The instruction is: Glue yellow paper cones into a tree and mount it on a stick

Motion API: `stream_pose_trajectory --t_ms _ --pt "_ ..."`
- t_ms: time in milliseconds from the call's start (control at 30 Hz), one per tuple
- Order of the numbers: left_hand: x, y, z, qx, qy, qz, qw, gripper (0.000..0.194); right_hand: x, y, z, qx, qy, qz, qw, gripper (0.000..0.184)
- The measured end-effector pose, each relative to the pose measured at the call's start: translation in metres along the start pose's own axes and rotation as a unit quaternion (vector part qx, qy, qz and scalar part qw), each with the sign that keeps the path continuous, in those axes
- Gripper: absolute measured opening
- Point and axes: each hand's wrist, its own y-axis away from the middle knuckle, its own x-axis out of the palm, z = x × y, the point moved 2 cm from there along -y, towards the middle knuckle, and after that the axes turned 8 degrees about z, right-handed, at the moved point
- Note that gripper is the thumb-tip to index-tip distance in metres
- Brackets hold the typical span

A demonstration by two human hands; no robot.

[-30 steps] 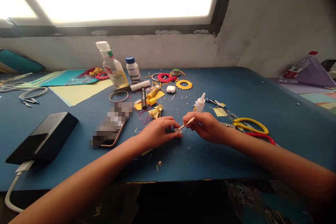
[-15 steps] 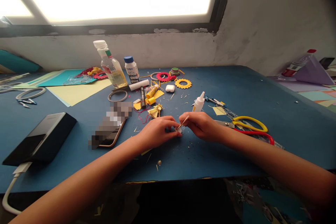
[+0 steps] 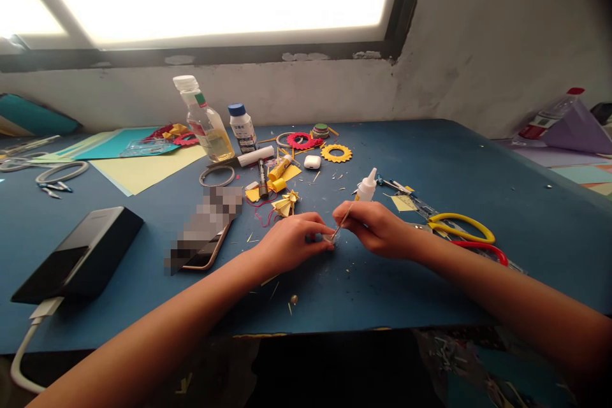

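Between the thumb and fingers of my left hand (image 3: pixel 294 239) is a small whitish round piece (image 3: pixel 327 238), held low over the blue table. My right hand (image 3: pixel 375 226) pinches a thin wooden stick (image 3: pixel 341 222), tilted so that its lower end meets the small piece. Just behind my right hand stands a white glue bottle (image 3: pixel 367 185) with a pointed nozzle, its lower part hidden. A folded yellow paper piece (image 3: pixel 285 204) lies beyond my left hand. Scissors (image 3: pixel 461 233) with yellow and red handles rest by my right forearm, their blades partly covered.
On the left are a black power bank (image 3: pixel 79 255) with a white cable and a phone (image 3: pixel 210 248). Farther back stand a clear bottle (image 3: pixel 208 127) and a blue-capped bottle (image 3: pixel 242 127). A yellow paper ring (image 3: pixel 336 153) and a white earbud case (image 3: pixel 312 162) lie mid-table. Small scraps are scattered about.
The stick has become steeper, and its lower end has moved down onto the small piece. My right hand has shifted slightly. The whole view has drifted a little.
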Motion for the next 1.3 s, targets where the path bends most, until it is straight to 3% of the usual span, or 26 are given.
stream_pose_trajectory --t_ms 133,367,633,833,1000,1300 --pt "0.000 0.000 0.001 -0.014 0.010 -0.011 1.000 0.023 0.002 0.001 -0.003 0.015 -0.001 -0.007 1.000 0.012" --pt "0.001 0.000 0.002 -0.030 0.043 -0.029 0.998 0.025 0.014 0.004 -0.004 0.045 0.050 -0.085 0.994 0.009" --pt "0.001 0.001 0.000 -0.014 0.051 -0.035 0.998 0.016 0.012 0.004 0.004 0.039 0.018 -0.084 0.996 0.007" --pt "0.002 0.000 0.001 -0.013 0.069 -0.036 0.997 0.018 0.007 0.008 -0.004 0.113 -0.086 -0.216 0.966 0.011" --pt "-0.001 -0.001 -0.002 -0.026 0.137 -0.047 0.989 0.015 0.003 0.010 -0.012 0.113 -0.170 -0.316 0.927 0.011" --pt "-0.004 0.002 0.001 -0.044 0.187 -0.069 0.979 0.028 0.000 0.016 -0.008 0.098 -0.132 -0.344 0.924 0.009"
